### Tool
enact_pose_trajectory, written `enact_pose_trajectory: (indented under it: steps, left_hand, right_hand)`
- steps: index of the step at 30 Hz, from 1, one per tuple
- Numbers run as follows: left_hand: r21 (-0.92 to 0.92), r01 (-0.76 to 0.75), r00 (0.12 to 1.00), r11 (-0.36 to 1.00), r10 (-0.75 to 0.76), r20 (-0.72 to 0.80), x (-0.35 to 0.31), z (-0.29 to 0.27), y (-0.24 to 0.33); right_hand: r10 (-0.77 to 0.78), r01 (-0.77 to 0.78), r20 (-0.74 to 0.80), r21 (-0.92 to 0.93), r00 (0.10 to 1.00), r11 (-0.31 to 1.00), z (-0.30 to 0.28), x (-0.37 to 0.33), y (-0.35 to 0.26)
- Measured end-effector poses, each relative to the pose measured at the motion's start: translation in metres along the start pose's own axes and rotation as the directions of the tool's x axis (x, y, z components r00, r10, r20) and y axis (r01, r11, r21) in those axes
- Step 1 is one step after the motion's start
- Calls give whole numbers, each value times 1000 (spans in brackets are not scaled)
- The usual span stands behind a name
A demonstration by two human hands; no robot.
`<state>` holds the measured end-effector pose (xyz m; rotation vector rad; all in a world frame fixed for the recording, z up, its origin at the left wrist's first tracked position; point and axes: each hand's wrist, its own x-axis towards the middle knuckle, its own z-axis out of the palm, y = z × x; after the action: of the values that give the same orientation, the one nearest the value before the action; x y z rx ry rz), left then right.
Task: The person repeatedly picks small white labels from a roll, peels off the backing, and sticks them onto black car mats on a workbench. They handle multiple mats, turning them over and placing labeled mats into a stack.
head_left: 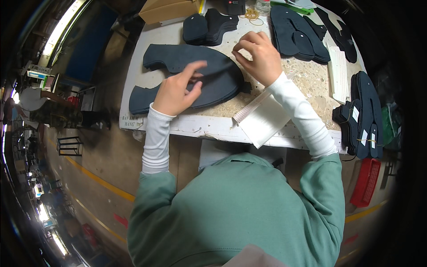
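Dark U-shaped stack [224,82] is lying flat near the front edge of a worktable [307,78], its curve pointing right and its two ends pointing left. Left hand [175,91] is hovering or resting over it, can't tell which; the fingers are loosely parted, a bit blurry, and apparently gripping nothing. Right hand [259,57] is hanging just past the curve, thumb and index finger curling toward each other; can't tell if they're pinching anything.

Closest on the table, a white sheet [263,122] is sticking out over the front edge. The top itself is looking pretty worn: speckled tan in the middle, white along the front and left. Over at the right edge, a banded bundle [370,109] of dark pieces is sitting near a printed paper strip [338,75]. Farther back, two more dark stacks are waiting, a small one [195,30] and a big one [284,29], with loose rubber bands [251,17] and a cardboard box [171,11] lying behind.

Around the table, a red basket [366,182] is standing on the floor [100,153], yellow lines are crossing it, and off left another person [33,99] is standing under bright lights [62,31].
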<state>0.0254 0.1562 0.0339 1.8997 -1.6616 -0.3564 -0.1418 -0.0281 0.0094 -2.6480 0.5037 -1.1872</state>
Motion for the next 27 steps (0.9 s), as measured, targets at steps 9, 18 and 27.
enact_pose_trajectory:
  steps: [9, 18, 27]
  left_hand:
    - [136, -184, 983, 974, 179, 47, 3, 0, -3]
    - [126, -130, 988, 983, 118, 98, 2, -2, -7]
    - [-59, -156, 982, 986, 148, -118, 7, 1, -1]
  right_hand:
    - [-124, 90, 194, 176, 973, 980, 21, -25, -38]
    - [-29, 27, 60, 30, 998, 999, 12, -15, -17]
    - [6, -123, 256, 444, 967, 887, 7, -20, -33]
